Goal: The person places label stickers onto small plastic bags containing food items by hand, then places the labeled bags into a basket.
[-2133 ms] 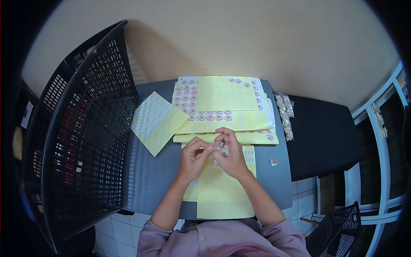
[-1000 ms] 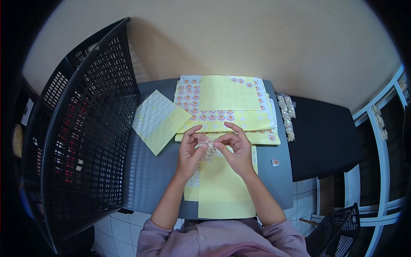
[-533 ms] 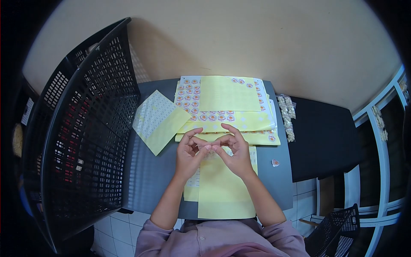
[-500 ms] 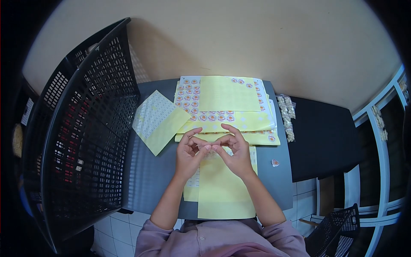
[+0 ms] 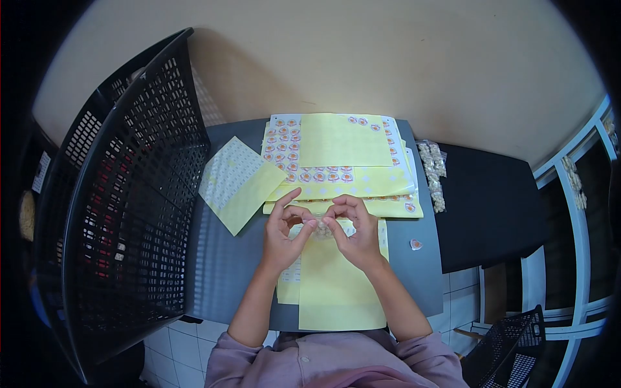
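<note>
Above the yellow sheets at the table's middle, my left hand [image 5: 288, 231] and my right hand [image 5: 353, 227] pinch the top of a small clear plastic bag [image 5: 323, 231] between thumbs and fingers. Pale pieces show inside the bag, partly hidden by my fingers. Under my hands lies a yellow backing sheet [image 5: 339, 284] over another printed sheet. Just beyond my fingertips is a stack of sticker sheets [image 5: 281, 145] with round orange-and-pink labels, topped by a plain yellow sheet [image 5: 346, 139].
A large black crate [image 5: 136, 187] stands along the left side. A printed sheet [image 5: 236, 181] lies at the table's left, and one loose sticker [image 5: 415, 244] at its right. Filled clear bags [image 5: 433, 174] rest on a black surface [image 5: 485, 207]; a smaller black crate [image 5: 508, 349] is below.
My fingertips have drawn slightly apart along the bag's top, and more of the bag shows between them. The sheets and loose sticker stay in place.
</note>
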Demonstrator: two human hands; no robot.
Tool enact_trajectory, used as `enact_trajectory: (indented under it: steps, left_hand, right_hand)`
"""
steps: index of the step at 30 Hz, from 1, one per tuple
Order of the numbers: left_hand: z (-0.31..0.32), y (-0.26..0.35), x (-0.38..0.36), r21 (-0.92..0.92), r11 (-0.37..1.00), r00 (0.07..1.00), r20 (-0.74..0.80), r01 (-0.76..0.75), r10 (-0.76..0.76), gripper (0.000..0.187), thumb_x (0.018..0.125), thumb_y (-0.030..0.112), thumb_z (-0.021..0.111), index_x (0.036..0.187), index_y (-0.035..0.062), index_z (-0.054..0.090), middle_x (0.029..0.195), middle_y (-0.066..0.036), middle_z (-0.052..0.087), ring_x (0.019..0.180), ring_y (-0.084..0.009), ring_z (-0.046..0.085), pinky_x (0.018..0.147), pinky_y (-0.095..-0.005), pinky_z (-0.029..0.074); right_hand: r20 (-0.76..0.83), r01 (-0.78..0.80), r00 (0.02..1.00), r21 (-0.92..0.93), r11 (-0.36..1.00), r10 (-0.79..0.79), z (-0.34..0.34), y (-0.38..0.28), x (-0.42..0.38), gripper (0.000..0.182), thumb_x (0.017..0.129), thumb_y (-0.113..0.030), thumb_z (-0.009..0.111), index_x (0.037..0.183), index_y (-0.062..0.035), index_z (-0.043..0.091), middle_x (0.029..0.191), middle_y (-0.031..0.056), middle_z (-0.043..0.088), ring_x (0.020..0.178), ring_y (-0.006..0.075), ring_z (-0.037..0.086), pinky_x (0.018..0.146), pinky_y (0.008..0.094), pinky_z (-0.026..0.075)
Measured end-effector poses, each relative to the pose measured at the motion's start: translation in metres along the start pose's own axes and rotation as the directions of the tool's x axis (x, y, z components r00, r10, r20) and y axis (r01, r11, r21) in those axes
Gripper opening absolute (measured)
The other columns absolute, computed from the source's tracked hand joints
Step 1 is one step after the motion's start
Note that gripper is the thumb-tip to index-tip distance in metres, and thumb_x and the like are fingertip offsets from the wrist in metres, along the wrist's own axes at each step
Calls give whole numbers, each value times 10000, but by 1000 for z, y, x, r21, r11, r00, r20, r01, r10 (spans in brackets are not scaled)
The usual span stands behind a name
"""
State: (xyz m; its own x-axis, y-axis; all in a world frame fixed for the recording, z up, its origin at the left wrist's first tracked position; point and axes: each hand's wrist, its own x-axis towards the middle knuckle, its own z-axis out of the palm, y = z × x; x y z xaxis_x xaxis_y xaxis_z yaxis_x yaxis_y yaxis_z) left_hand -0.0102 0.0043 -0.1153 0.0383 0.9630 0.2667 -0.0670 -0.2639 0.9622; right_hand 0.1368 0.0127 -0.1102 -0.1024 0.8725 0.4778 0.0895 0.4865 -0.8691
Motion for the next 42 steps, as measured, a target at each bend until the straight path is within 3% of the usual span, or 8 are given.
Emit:
enact_trajectory:
  steps: [11, 15, 21, 23, 27, 29, 32, 42]
  left_hand:
    - [1, -9, -2, 149, 973, 984, -5, -177, 180, 367, 774, -40, 573, 1101, -21, 409, 829, -63, 555, 785, -114, 546, 762, -273, 461]
    - [4, 1, -1, 104, 988, 993, -28, -112, 116, 405, 766, -68, 560, 1120, -4, 374, 861, -56, 530, 806, -115, 532, 767, -259, 441]
    - [-2, -5, 1, 64, 996, 998, 5, -59, 59, 190, 792, -6, 574, 968, -26, 507, 848, -60, 561, 825, -118, 555, 783, -279, 469]
    - [-2, -3, 1, -49, 999, 1000, 12, 13, -13, 71, 815, 13, 554, 873, -25, 540, 850, -51, 562, 802, -106, 549, 758, -264, 466]
    - [-1, -7, 1, -79, 997, 1000, -18, -11, 10, 47, 825, 14, 539, 855, -22, 539, 847, -49, 561, 787, -100, 544, 727, -250, 462]
    - [0, -7, 1, -61, 998, 1000, -8, -24, 24, 32, 821, 8, 540, 844, -15, 538, 837, -47, 556, 775, -98, 540, 705, -246, 461]
    - [-2, -8, 1, 10, 998, 998, -1, -63, 63, 26, 819, 4, 538, 839, -11, 534, 827, -46, 546, 761, -97, 535, 696, -247, 465]
    - [-1, -9, 1, 101, 989, 994, -4, -106, 107, 16, 824, 2, 522, 820, -10, 513, 815, -46, 530, 736, -93, 526, 667, -238, 457]
  right_hand:
    - [84, 77, 994, -75, 994, -70, 2, 1, 1, 463, 753, 29, 607, 1154, 13, 375, 797, 94, 588, 756, 148, 586, 694, 268, 475]
    - [60, 29, 998, -25, 999, -27, 2, 4, 1, 454, 749, 19, 610, 1149, -2, 396, 793, 87, 595, 743, 155, 594, 697, 273, 482]
    - [11, -83, 997, 140, 987, 82, 1, 0, 3, 443, 756, 27, 602, 1146, -2, 394, 804, 81, 602, 775, 143, 599, 717, 266, 489]
    - [12, -102, 995, 152, 983, 101, 2, -1, 3, 401, 760, 24, 600, 1120, 1, 424, 807, 85, 601, 782, 141, 599, 710, 264, 493]
    - [19, -137, 991, 141, 980, 136, 2, -2, 3, 269, 755, 24, 602, 1008, 6, 511, 801, 86, 596, 769, 143, 597, 699, 264, 498]
    - [51, -70, 996, 5, 998, 70, -1, -2, 4, 126, 743, 22, 609, 863, 15, 569, 797, 90, 587, 742, 149, 592, 669, 256, 496]
    - [92, 12, 996, -72, 997, -6, -5, -3, 6, 74, 737, 14, 615, 801, 23, 578, 793, 92, 578, 702, 161, 585, 634, 254, 486]
    - [152, 49, 988, -140, 989, -28, -7, -2, 6, 64, 770, 0, 596, 815, 34, 566, 778, 98, 560, 662, 183, 575, 586, 271, 463]
